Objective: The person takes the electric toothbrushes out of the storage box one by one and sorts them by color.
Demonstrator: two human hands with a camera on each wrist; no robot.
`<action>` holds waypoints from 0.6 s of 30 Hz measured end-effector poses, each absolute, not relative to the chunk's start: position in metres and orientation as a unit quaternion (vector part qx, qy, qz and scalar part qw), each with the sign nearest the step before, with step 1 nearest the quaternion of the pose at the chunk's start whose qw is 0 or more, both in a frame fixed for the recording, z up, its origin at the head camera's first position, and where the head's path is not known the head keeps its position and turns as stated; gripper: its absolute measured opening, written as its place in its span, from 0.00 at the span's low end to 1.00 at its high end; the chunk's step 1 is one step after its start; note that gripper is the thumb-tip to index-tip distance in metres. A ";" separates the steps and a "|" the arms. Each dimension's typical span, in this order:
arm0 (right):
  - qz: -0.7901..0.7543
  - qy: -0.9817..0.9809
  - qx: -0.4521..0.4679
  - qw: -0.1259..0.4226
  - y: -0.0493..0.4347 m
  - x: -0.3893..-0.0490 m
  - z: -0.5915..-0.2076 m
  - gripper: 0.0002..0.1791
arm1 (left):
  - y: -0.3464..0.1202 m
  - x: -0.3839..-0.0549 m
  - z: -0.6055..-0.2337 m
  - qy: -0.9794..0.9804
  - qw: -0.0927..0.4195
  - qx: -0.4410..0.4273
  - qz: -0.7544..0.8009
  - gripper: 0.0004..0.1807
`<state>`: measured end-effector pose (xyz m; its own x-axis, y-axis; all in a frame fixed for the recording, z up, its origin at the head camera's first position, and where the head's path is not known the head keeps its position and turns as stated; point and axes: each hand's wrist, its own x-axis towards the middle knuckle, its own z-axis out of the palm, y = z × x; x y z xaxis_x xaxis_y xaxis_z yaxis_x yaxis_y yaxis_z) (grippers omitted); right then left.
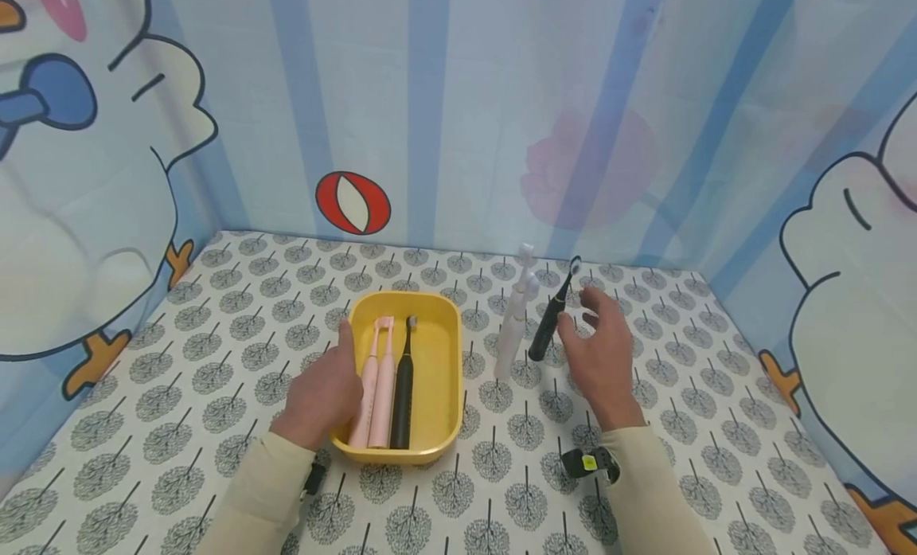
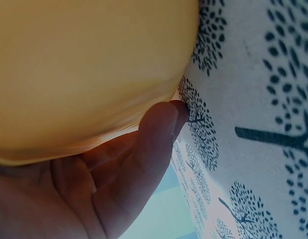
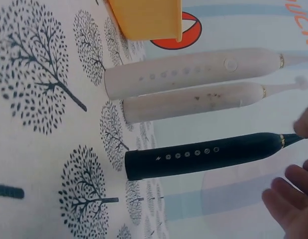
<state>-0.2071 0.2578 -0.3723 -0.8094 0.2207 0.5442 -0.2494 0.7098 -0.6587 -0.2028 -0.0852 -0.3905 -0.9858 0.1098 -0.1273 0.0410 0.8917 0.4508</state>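
Fingers of the right hand (image 1: pixel 602 352) are bent and spread, with a gap between thumb and index finger, as the head view shows. Just left of that thumb is the standing black toothbrush (image 1: pixel 548 328), upright and leaning slightly in this view, with a slim dark handle, a thin neck and a pale-bristled head level with the fingertips. Past it, farther from the same thumb, stand two white toothbrushes (image 1: pixel 511 340), close together. Over on the other side, the left hand (image 1: pixel 322 396) grips the near-left wall of the yellow tray (image 1: pixel 437 372), its thumb along the rim. Right beside those fingers, inside the tray, lie two pink toothbrushes (image 1: pixel 385 388); next to them, one step farther from the hand, is the lying black toothbrush (image 1: pixel 403 400) with greyish bristles.

From the left wrist, the fingers curve against the tray's smooth outer wall, close together, their tips just above the tree-print cloth (image 2: pixel 253 99); the thumb is out of sight.

From the right wrist, the thumb overlaps the neck of the standing black toothbrush, and whether it touches cannot be told; the other fingers are apart from the handle. Below the thumb, the handle is glossy black, with a gold ring at its top and a row of small pale symbols down its face. Its base meets the cloth.
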 end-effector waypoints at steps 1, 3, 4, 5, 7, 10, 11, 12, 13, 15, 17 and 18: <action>0.381 -0.864 0.007 0.329 0.258 -0.205 -0.372 0.26 | -0.085 -0.203 -0.390 0.970 0.074 0.039 0.229 0.41; 0.386 -0.842 0.009 0.376 0.256 -0.201 -0.369 0.24 | -0.085 -0.203 -0.390 0.970 0.072 0.041 0.228 0.40; 0.388 -0.830 0.011 0.400 0.255 -0.200 -0.367 0.22 | -0.085 -0.203 -0.390 0.970 0.071 0.041 0.227 0.40; 0.390 -0.817 0.016 0.424 0.253 -0.198 -0.364 0.20 | -0.085 -0.203 -0.390 0.971 0.071 0.042 0.227 0.40; 0.391 -0.793 0.030 0.466 0.249 -0.195 -0.359 0.17 | -0.085 -0.203 -0.390 0.971 0.071 0.042 0.226 0.40; 0.387 -0.765 0.062 0.511 0.239 -0.189 -0.348 0.12 | -0.085 -0.203 -0.390 0.970 0.074 0.039 0.230 0.40; 0.386 -0.758 0.079 0.519 0.235 -0.187 -0.344 0.11 | -0.085 -0.203 -0.390 0.969 0.075 0.038 0.232 0.40; 0.388 -0.752 0.098 0.524 0.230 -0.185 -0.340 0.10 | -0.085 -0.203 -0.390 0.969 0.076 0.037 0.234 0.40; 0.390 -0.747 0.116 0.526 0.225 -0.183 -0.337 0.09 | -0.085 -0.203 -0.390 0.968 0.077 0.036 0.235 0.40; 0.396 -0.743 0.148 0.518 0.214 -0.179 -0.331 0.08 | -0.085 -0.202 -0.390 0.968 0.078 0.036 0.238 0.40; 0.406 -0.749 0.170 0.495 0.204 -0.176 -0.325 0.07 | -0.085 -0.202 -0.390 0.968 0.077 0.037 0.238 0.40; 0.410 -0.755 0.176 0.480 0.199 -0.175 -0.323 0.07 | -0.085 -0.202 -0.390 0.968 0.077 0.038 0.238 0.40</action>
<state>-0.1746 0.1986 -0.3230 -0.4769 0.1293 0.8694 -0.6594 0.6014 -0.4512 -0.2016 -0.0848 -0.3901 -0.9854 0.1093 -0.1306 0.0364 0.8844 0.4654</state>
